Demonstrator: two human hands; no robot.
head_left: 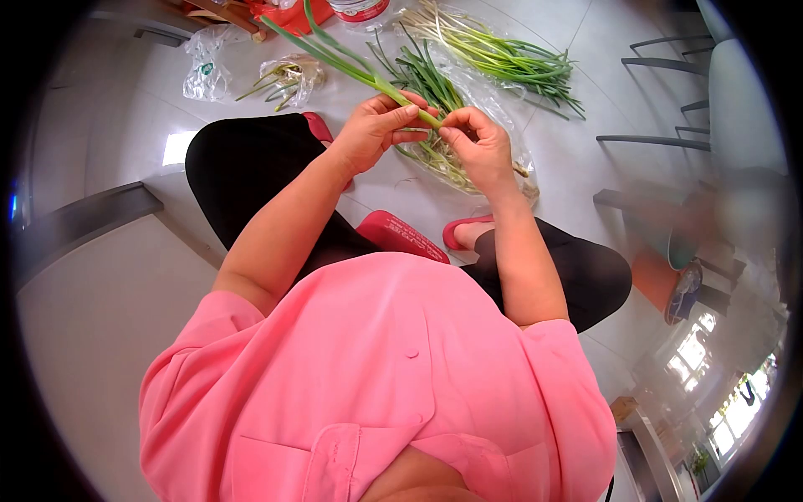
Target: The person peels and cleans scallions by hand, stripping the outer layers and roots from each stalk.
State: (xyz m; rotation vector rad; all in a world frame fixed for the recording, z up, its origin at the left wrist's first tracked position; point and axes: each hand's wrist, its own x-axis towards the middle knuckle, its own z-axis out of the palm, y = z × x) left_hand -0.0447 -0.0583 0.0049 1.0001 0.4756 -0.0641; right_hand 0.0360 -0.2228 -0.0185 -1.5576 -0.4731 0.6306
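My left hand [381, 130] is closed around the stalk of a green onion [355, 71], whose green leaves point up and to the left. At the stalk's lower, pale end, my right hand [479, 146] pinches with thumb and fingers. Below both hands, more green onions [431, 79] with roots and loose peelings lie on a clear plastic sheet [502, 134] on the floor. Behind it rests a larger bunch of long green onions [502, 58], white ends toward the upper left and green ends to the right.
A clear plastic bag [209, 67] and a smaller bag with trimmings [293, 77] lie at the upper left. A white bucket with a red label [360, 10] stands behind. Metal chair legs [661, 63] are at the right, near an orange pot [655, 280]. A red stool [397, 234] is between my legs.
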